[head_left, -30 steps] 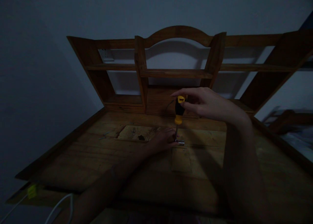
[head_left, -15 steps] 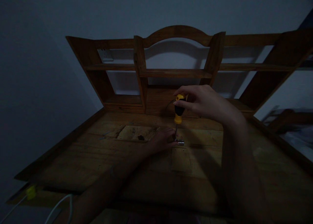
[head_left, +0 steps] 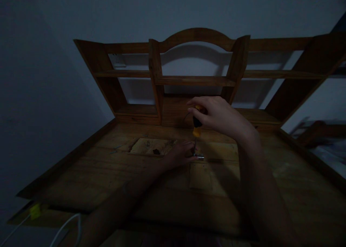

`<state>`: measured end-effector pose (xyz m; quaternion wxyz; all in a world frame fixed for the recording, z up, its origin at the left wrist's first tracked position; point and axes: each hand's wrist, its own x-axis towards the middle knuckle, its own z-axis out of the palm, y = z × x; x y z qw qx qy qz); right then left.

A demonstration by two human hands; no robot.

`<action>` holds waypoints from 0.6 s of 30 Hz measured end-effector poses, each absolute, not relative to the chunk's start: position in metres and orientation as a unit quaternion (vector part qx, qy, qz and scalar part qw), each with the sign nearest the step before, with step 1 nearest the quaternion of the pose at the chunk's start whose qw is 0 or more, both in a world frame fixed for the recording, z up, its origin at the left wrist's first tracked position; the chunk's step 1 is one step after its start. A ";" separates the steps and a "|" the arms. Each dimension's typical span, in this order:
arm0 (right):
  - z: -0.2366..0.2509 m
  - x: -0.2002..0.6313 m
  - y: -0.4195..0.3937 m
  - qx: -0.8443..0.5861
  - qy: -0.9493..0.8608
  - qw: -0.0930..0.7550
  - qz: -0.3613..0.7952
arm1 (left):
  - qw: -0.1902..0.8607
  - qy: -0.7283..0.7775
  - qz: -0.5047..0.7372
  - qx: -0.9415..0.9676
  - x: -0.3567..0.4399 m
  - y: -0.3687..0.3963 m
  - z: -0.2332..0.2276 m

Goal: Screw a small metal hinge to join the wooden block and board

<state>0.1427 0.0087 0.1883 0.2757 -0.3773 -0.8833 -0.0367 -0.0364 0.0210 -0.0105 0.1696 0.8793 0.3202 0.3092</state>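
The scene is dim. A yellow and black screwdriver [head_left: 197, 127] stands upright on the wooden desk top [head_left: 108, 171], and my right hand [head_left: 216, 115] is shut around the top of its handle. Its tip rests at a small metal fitting [head_left: 199, 156] on the desk. My left hand [head_left: 180, 154] lies on the wood beside the tip, its fingers at the shaft and the fitting. A small lighter wooden panel [head_left: 200, 176] sits just in front of the fitting.
A wooden shelf unit [head_left: 194, 81] with an arched top stands at the back of the desk against the wall. A rough pale patch [head_left: 151, 147] lies left of my left hand. A white cable [head_left: 66, 225] and a yellow tag [head_left: 35, 211] hang at the near left corner.
My right hand has turned over the screwdriver handle, covering more of its yellow top. The left hand and the fitting have stayed in place.
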 end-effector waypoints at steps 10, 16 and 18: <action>0.197 0.149 0.005 -0.361 -0.888 0.281 0.040 | 0.173 0.317 0.318 0.877 -0.037 0.022 -0.013; 0.196 0.151 0.005 -0.353 -0.888 0.292 0.038 | 0.155 0.318 0.318 0.880 -0.037 0.022 -0.013; 0.195 0.151 0.007 -0.358 -0.885 0.296 0.034 | 0.153 0.313 0.318 0.882 -0.036 0.022 -0.013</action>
